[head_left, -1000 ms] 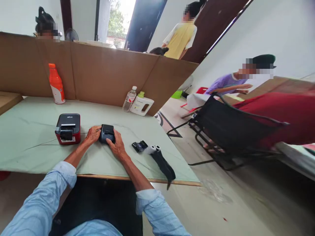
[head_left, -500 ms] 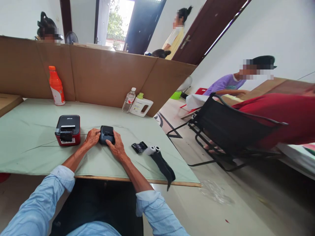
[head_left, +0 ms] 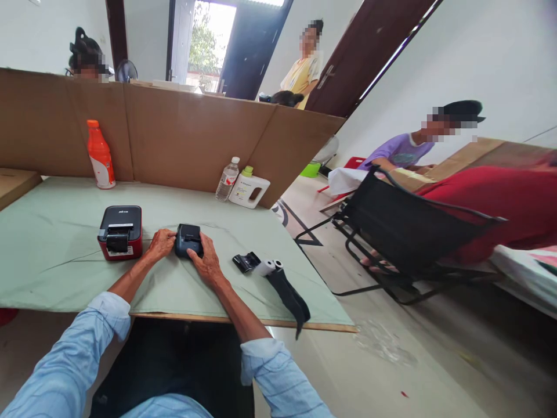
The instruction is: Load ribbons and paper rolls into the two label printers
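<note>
A small dark portable printer (head_left: 188,233) stands on the green-covered table (head_left: 65,284) between my two hands. My right hand (head_left: 208,259) is wrapped round its right side, thumb across the front. At its left side, the curled fingers of my left hand (head_left: 162,243) press against the edge; their tips are partly hidden. To the left sits a larger black and red label printer (head_left: 120,232). Right of my hands lie a glossy black piece (head_left: 246,262), white paper rolls (head_left: 264,267) and a black strip (head_left: 289,296) that hangs over the table's front edge.
Along the cardboard partition (head_left: 174,133) stand an orange bottle (head_left: 101,155), a clear water bottle (head_left: 227,181) and a white jug (head_left: 249,189). A black folding chair (head_left: 418,232) is to the right. Several other people are beyond the table.
My hands stay on the small printer with hardly any shift. A person in yellow behind the partition has turned toward the table. The view has tilted slightly.
</note>
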Demonstrator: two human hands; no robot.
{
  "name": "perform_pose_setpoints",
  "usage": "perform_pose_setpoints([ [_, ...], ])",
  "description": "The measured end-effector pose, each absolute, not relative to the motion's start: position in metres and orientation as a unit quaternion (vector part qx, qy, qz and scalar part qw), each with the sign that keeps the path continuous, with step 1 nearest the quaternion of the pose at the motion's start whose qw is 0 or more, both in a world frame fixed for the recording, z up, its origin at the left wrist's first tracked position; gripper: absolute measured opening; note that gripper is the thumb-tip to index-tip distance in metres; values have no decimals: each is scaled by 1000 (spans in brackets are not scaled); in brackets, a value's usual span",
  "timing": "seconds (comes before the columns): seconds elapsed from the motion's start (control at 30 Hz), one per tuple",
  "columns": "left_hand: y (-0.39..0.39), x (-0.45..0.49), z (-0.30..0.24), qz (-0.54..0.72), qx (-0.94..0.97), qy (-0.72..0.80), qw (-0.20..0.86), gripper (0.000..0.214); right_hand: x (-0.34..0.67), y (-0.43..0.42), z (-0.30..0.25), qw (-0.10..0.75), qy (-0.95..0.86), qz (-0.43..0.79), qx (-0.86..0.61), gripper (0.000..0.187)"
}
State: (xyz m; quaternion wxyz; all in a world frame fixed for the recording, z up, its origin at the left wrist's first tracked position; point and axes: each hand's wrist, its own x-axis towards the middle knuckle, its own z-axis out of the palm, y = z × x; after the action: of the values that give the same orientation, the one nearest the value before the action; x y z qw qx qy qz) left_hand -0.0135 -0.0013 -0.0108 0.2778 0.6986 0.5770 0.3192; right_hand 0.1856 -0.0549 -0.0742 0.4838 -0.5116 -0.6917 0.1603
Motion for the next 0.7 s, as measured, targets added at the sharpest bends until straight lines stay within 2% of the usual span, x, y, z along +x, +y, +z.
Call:
perform_pose_setpoints([
  [0.43, 20, -8, -10, 360, 594, 617, 370, 22, 184, -52, -68, 466, -695, 172, -521, 75],
  [0.7, 21, -10, 16, 363, 565, 606, 426, 14, 176, -50, -53, 451, -691, 186, -534, 79],
])
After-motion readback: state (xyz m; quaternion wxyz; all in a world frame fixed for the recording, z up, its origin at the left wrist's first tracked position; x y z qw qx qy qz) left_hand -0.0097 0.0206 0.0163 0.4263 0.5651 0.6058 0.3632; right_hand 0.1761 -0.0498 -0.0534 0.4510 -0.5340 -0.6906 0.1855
